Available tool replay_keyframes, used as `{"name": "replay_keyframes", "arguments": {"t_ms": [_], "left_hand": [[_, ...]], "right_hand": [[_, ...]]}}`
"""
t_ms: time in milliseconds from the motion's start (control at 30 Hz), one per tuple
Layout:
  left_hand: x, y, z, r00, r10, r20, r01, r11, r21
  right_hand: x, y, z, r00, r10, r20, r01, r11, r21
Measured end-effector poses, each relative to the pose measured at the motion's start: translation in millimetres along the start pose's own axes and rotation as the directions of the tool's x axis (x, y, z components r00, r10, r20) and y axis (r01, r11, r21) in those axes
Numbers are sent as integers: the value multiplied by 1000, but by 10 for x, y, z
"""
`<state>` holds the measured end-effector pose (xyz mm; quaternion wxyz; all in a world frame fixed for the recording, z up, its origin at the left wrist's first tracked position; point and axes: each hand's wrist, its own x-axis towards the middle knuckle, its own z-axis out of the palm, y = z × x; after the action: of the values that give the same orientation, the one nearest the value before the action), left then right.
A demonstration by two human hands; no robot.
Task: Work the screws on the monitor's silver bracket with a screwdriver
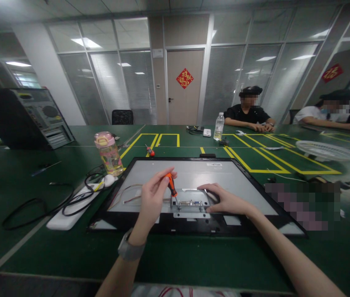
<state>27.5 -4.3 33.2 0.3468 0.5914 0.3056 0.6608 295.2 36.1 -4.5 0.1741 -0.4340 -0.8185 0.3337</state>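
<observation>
A flat display panel [162,171] with a black frame lies back side up on the green table in front of me. On its near middle part sits a metal bracket [190,198] with a row of ports. My left hand [154,192] is closed round the handle of an orange and black screwdriver [171,184], which is tilted with its tip down at the bracket's left part. My right hand [224,200] grips the bracket's right end, fingers over the far side and thumb at the near side. Thin wires [131,199] run from the bracket toward the left.
A power strip [69,210] with black cables and a pink-lidded bottle [108,152] stand left of the panel. Further left is a computer case [26,117]. A red-handled tool [150,151] and a water bottle [219,126] are beyond it. Two people sit at the far right.
</observation>
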Motion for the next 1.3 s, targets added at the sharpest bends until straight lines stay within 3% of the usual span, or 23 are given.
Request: {"name": "replay_keyframes", "arguments": {"t_ms": [167,433,567,800,1000,1167,1300], "left_hand": [[-10,-17,23,998,-50,36,53,994,-94],[9,-24,4,981,181,-71,-158,954,254],[-7,-9,11,990,137,-16,-131,971,200],[-6,-2,20,978,197,-62,-173,947,272],[4,-25,24,999,34,20,-37,989,143],[12,-16,26,983,167,-81,-140,952,272],[2,14,30,992,98,-76,-84,983,161]], "right_hand": [[-5,-42,-7,1000,16,4,-16,1000,-5],[-3,-16,-2,1000,7,3,-7,1000,12],[-8,-33,-10,1000,24,7,-25,1000,15],[-2,-38,-5,1000,13,5,-13,1000,9],[-1,-2,0,1000,5,-8,-5,1000,6],[-4,-2,-2,1000,1,-1,-1,1000,13],[-6,-20,-3,1000,8,8,-8,1000,11]]}}
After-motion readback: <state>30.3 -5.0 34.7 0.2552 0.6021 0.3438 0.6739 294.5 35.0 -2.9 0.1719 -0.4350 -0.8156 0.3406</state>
